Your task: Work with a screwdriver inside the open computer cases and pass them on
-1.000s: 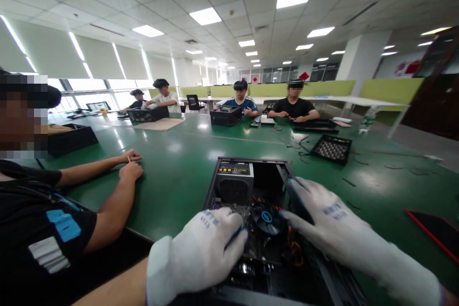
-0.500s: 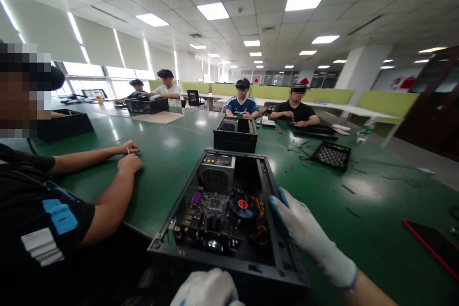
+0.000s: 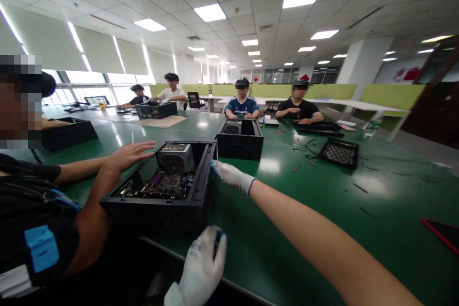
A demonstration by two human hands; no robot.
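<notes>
An open black computer case (image 3: 193, 217) lies on the green table near its front edge, left of centre. Inside show a grey power supply (image 3: 175, 158), a motherboard (image 3: 168, 182) and a round fan (image 3: 188, 179). My right hand (image 3: 231, 175), in a white glove with blue-coated fingers, reaches out to the case's right side, its fingertips against the far part of that wall. Low in front of the case's near right corner is my gloved left hand (image 3: 204, 260). Its fingers are loosely bent, with the thumb apart, and nothing held shows in it.
A co-worker's bare hand (image 3: 131, 153) lies by the case's left side. Behind stands a second case (image 3: 239, 146). A black perforated tray (image 3: 339, 153), loose cables and a red-edged dark panel (image 3: 441, 234) are on the right. Several people sit around the table.
The computer case has slid left and away from me, toward the co-worker. My right hand went with it, while my left hand came away from its front. The co-worker's hand has opened flat.
</notes>
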